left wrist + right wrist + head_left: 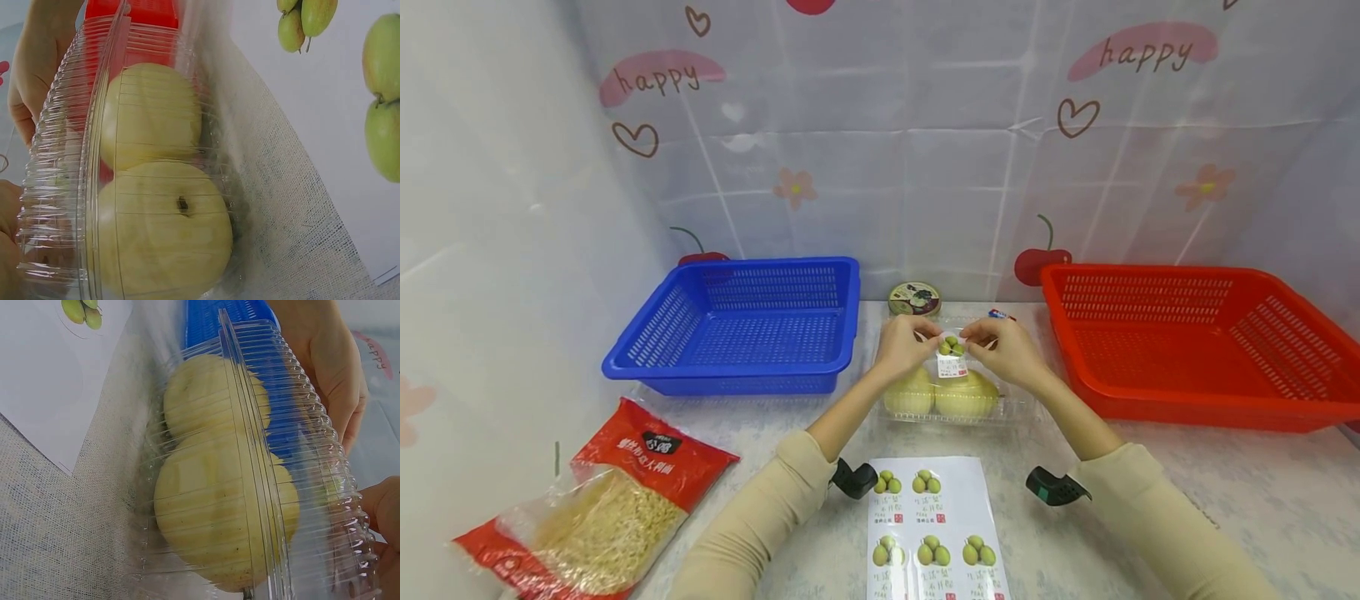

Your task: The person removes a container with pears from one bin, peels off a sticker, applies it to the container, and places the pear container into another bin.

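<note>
A clear plastic clamshell box [917, 421] with pale yellow-green pears [165, 228] inside stands between the two baskets, its lid down over the fruit. Over the lid, a white sticker [952, 367] printed with green pears and writing is held at its top corners. My left hand [906, 343] pinches the upper left corner between thumb and finger. At the upper right corner my right hand [1007, 352] pinches it likewise. Nearer me lies a sheet of matching stickers [917, 508], with a blank spot at its upper right. Both wrist views see the pears through the ribbed box wall.
A blue basket [737, 385] stands at the back left, a red basket [1180, 408] at the back right. Behind the box are a round tin [914, 298] and a small blue packet [1001, 315]. Front left lies a red bag of dry noodles [617, 508].
</note>
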`<state>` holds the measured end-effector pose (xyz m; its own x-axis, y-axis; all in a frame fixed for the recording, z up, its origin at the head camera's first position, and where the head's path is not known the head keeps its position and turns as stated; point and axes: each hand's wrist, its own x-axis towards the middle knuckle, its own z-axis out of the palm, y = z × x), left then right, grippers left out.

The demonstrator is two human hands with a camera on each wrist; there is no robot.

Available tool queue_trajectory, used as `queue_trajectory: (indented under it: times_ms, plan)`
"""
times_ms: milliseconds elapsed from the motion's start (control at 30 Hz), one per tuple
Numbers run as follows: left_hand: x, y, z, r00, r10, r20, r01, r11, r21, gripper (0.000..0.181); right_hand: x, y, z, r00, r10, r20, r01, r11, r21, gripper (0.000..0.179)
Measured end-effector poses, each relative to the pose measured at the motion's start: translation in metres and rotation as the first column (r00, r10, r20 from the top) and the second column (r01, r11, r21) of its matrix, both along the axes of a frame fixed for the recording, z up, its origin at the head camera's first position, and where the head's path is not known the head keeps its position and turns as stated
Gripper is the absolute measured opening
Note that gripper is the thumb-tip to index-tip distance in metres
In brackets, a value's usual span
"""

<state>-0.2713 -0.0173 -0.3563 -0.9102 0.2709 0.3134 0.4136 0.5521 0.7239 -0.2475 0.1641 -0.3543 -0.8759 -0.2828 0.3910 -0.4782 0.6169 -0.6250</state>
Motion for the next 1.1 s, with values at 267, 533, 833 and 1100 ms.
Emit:
queue_trajectory:
  times_ms: [267,533,833,1100]
  plan:
    - [0.002,-0.001,0.002,1.000,-0.011,-0.027,0.010,0.999,-0.034,0.010,0.000,0.000,0.000,1.000,0.007,0.004,-0.007,1.000,-0.005,0.013]
    - [0.005,-0.005,0.000,0.997,-0.073,-0.035,0.069,0.992,-0.106,0.027,0.000,-0.002,-0.002,1.000,0.010,0.003,-0.010,1.000,-0.002,0.014]
    - [0.009,-0.010,0.006,0.983,-0.181,0.017,0.181,0.961,-0.209,0.054,0.002,-0.001,-0.002,1.000,0.006,0.015,-0.007,1.000,0.024,0.022]
    - [0.009,-0.015,0.006,0.970,-0.237,0.060,0.244,0.946,-0.211,0.052,0.004,0.000,-0.001,0.997,0.017,0.069,-0.021,0.998,0.064,0.037]
